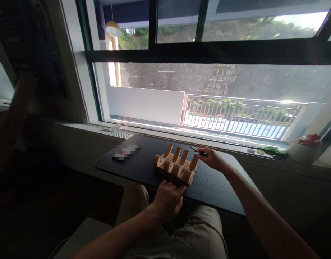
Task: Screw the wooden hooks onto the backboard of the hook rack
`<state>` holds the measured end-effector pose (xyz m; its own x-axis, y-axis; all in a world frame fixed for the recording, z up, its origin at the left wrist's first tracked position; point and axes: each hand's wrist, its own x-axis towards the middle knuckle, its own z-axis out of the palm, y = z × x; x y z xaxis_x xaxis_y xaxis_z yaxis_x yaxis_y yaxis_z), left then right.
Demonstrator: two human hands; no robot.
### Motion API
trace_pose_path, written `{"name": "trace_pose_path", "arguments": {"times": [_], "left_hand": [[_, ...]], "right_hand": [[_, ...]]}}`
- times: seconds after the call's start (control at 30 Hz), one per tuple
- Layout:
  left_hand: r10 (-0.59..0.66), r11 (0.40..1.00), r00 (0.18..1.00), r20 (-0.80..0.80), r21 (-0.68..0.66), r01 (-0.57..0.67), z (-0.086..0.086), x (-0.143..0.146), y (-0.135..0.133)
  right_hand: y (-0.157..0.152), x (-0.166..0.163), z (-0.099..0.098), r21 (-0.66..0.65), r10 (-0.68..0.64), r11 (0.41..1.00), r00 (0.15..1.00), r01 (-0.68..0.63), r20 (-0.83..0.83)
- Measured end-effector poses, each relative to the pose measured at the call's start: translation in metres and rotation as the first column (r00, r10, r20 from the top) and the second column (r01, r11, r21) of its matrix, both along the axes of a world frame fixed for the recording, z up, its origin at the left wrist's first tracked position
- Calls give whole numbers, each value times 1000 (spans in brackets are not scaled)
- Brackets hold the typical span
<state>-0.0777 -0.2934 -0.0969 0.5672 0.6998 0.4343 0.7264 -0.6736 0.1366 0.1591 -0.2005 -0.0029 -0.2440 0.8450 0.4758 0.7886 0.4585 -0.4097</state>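
Observation:
A light wooden rack (175, 166) with several angled pegs lies on a small dark table (133, 163) in front of me. My left hand (167, 199) rests at the table's near edge, fingers curled against the rack's front side. My right hand (212, 158) is just right of the rack, pinched shut on a thin dark tool (198, 151) whose tip points left over the pegs.
A small blurred flat object (125, 151) lies on the table's far left. Beyond the table runs a window sill (181, 135) with green and pale items (271, 151) at the right. A dark figure or chair (14, 108) stands at the left. My knees are under the table.

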Motion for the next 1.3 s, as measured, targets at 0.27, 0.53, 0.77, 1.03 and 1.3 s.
{"name": "trace_pose_path", "arguments": {"times": [0.27, 0.53, 0.77, 1.03, 1.3], "left_hand": [[251, 968, 959, 131, -36, -248, -3, -64, 5], [288, 956, 915, 283, -38, -289, -5, -23, 10], [450, 893, 842, 299, -139, -428, 6, -71, 46], [89, 993, 787, 610, -119, -20, -4, -57, 38], [181, 976, 656, 733, -214, -31, 23, -56, 101]], "right_hand": [[-17, -4, -4, -99, 57, 994, 996, -50, 66], [21, -17, 1, -42, -24, 999, 1000, 24, 9], [-21, -22, -10, -227, 45, 973, 999, -43, 5], [-52, -73, -30, -169, 73, 982, 995, -84, -67], [-54, -38, -32, -203, -1, 979, 1000, -2, -18]]}}
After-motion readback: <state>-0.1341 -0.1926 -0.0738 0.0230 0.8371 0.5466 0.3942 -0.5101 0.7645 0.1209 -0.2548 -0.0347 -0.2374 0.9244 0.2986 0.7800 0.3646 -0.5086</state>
